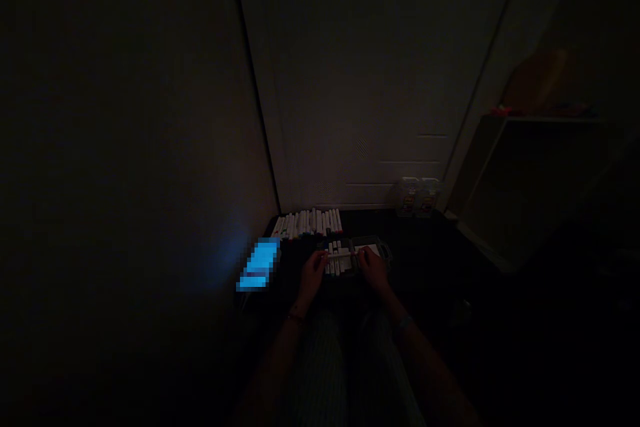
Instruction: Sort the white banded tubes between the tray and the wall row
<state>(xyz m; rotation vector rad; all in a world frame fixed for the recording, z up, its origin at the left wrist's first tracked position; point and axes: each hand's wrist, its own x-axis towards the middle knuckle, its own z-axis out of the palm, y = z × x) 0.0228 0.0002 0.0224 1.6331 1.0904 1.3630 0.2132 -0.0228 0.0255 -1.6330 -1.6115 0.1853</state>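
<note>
Together, a seated person's two bare hands hold one slim white marker (341,255) level above an open case of clear-grey plastic (387,248) on a low black bench (420,250). The left hand (314,268) is closed at the fingertips around one end of the marker, and the right hand (372,267) pinches near the other. Beneath it, a few white markers with dark ends (334,268) lie side by side in the left half of the case; the dimness and the hands prevent an exact count.

Along the back left edge of the bench lies one row of white-barrelled markers (313,221), well over ten, packed too closely to number precisely, some with coloured ends toward the person. At the back right, two clear plastic cases with small colourful labels stand upright side by side, one on the left (409,200) and one on the right (428,200). One glowing blue, pixelated rectangle (259,264) shows at the bench's left end. One pale panelled surface (360,80) rises behind; at right, one rounded orange object (537,83) sits on one box-like shelf unit (487,173). Two legs in ribbed trousers (320,373) show below.
</note>
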